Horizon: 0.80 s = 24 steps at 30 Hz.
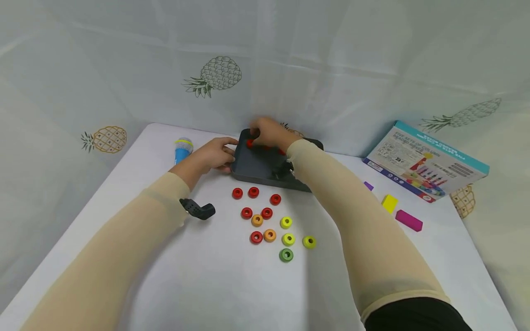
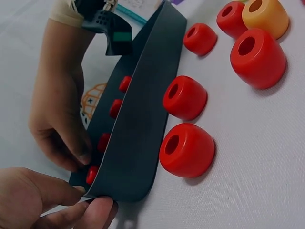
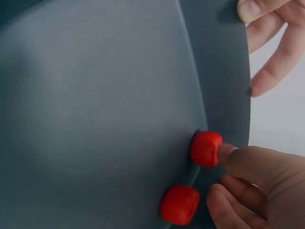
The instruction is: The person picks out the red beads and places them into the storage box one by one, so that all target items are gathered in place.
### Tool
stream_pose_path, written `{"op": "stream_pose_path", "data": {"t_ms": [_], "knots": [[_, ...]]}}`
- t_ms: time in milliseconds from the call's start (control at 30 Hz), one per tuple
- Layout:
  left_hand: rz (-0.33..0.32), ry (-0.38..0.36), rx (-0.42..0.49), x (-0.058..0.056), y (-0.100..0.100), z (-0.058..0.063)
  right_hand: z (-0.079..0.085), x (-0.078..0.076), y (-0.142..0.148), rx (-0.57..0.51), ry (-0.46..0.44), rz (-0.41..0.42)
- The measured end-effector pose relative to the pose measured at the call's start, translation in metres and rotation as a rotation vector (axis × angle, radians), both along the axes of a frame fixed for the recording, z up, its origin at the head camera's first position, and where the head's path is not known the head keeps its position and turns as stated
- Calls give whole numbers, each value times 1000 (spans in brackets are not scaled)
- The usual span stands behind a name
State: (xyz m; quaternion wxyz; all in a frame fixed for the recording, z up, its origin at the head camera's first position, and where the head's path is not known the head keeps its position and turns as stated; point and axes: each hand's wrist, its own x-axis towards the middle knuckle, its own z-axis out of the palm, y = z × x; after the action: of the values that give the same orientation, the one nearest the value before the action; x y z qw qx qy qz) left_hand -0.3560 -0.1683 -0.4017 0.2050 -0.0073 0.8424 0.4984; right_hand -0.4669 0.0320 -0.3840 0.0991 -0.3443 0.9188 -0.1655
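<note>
A dark grey tray [image 1: 256, 165] stands at the back of the table. My left hand [image 1: 215, 154] holds its left end, thumb over the rim and fingers outside. My right hand [image 1: 269, 132] reaches over the far-left corner. In the right wrist view, its fingertip touches a red bead [image 3: 206, 149] against the tray wall, while the other fingers hang loosely below. Another red bead [image 3: 180, 205] lies beside it. Further red beads, including this one [image 2: 116, 109], form a row inside the tray in the left wrist view.
Loose red beads [image 1: 256, 237], orange beads [image 1: 270, 236], yellow beads [image 1: 288, 239] and a green bead [image 1: 286, 255] lie before the tray. A toy microphone [image 1: 183, 151] stands left. At right are a printed box [image 1: 426, 161], a yellow block [image 1: 389, 203] and a magenta block [image 1: 409, 220].
</note>
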Motion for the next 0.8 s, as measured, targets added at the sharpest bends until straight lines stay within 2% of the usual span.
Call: {"op": "stream_pose_path", "data": {"t_ms": [133,333,533,667,800], "knots": [[12,-2,-1,-1,0,1,7,5,9,-68,-25,-25],[16,-4,-17,-1,0,3,27,29,28,-184,-25,-26],[18,-13,-9,0,1,2,32,69,60,-254,-33,-18],[11,-11,5,1,2,1,28,103,79,-274,3,7],[11,-12,9,1,0,1,21,139,93,-307,-9,29]]}}
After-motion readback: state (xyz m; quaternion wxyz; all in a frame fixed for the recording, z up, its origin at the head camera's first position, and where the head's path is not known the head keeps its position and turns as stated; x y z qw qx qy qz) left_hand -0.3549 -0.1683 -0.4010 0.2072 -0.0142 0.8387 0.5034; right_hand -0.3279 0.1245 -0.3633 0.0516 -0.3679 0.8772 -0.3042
